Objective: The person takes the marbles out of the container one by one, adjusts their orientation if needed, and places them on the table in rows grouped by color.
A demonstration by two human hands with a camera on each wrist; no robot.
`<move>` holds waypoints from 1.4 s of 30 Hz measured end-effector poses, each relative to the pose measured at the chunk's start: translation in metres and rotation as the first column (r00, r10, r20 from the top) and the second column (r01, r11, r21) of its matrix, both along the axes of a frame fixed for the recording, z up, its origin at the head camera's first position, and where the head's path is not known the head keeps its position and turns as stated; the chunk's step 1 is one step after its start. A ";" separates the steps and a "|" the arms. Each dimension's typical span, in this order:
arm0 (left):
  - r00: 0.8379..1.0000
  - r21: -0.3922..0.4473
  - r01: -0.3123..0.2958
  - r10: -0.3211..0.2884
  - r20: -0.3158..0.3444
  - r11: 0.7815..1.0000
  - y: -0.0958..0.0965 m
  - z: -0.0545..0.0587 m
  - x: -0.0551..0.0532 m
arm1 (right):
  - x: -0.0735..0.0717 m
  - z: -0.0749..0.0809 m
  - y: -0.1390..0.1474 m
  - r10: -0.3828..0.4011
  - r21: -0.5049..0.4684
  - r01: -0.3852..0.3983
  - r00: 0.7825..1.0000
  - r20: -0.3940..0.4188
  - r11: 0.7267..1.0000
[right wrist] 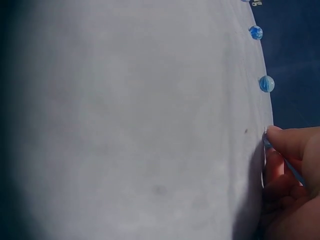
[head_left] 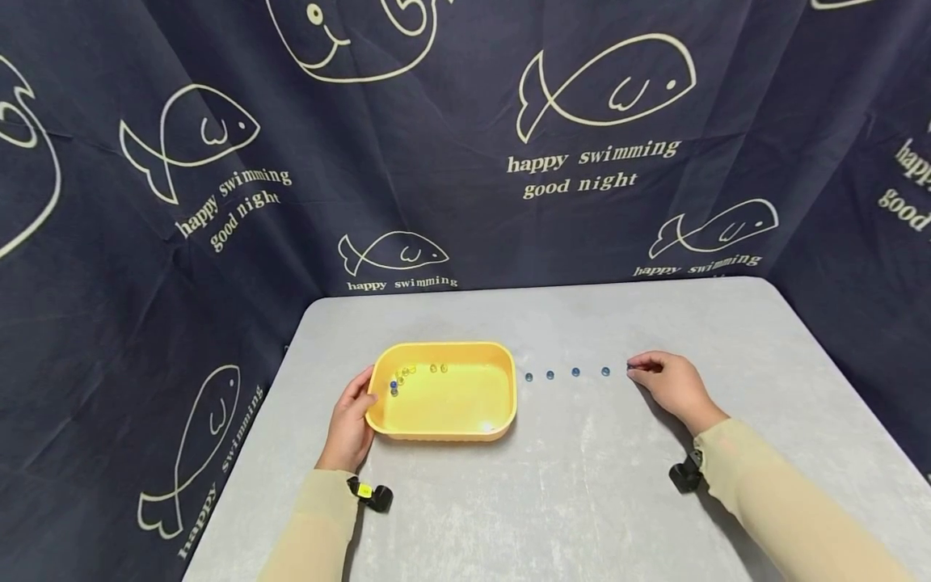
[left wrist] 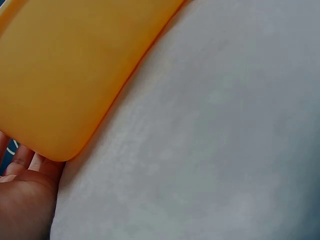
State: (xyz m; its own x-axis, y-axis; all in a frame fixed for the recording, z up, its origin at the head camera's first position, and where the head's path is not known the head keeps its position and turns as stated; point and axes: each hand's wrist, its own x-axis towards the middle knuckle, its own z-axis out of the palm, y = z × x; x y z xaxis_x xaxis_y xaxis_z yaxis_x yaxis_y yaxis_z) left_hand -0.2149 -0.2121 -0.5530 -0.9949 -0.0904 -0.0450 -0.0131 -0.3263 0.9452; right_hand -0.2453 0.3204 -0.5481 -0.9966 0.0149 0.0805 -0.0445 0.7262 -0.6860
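Observation:
My left hand point(head_left: 349, 428) grips the left end of a yellow plastic basin point(head_left: 451, 404), thumb over the rim and fingers outside. In the left wrist view the basin's outer wall point(left wrist: 75, 75) hides part of those fingers. Inside the basin, several small marbles lie along the far left, among them a blue marble point(head_left: 393, 385) and a clear one point(head_left: 434, 368). To the right, my right hand point(head_left: 676, 388) pinches a blue marble point(right wrist: 267, 143) between thumb and fingertips at the tabletop, mostly covered by the fingers. It is at the right end of a row of blue marbles point(head_left: 575, 372).
The row runs from beside the basin's right wall toward my right hand. Both stand on a pale grey table point(head_left: 567, 501). A dark blue curtain point(head_left: 480, 162) with fish drawings hangs behind and at the sides. Each wrist wears a black camera point(head_left: 686, 474).

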 end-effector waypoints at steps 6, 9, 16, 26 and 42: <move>1.000 0.002 0.005 -0.005 0.007 1.000 -0.001 0.001 0.001 | -0.001 -0.001 -0.001 -0.002 -0.006 0.002 1.000 -0.012 1.000; 1.000 -0.003 0.010 -0.010 0.003 1.000 -0.002 0.002 0.001 | -0.001 -0.001 -0.001 -0.005 -0.008 0.005 1.000 -0.011 1.000; 1.000 -0.004 0.004 -0.004 -0.005 1.000 -0.002 0.001 0.000 | 0.000 0.001 -0.003 -0.018 -0.035 0.018 1.000 0.007 0.999; 1.000 -0.008 0.007 -0.007 -0.007 1.000 -0.001 0.001 -0.001 | 0.007 0.024 -0.020 -0.067 -0.238 0.078 0.996 0.057 0.968; 1.000 0.007 0.001 -0.001 -0.004 1.000 -0.002 0.000 -0.001 | 0.015 0.058 -0.125 0.152 -0.338 -0.167 0.986 -0.070 0.926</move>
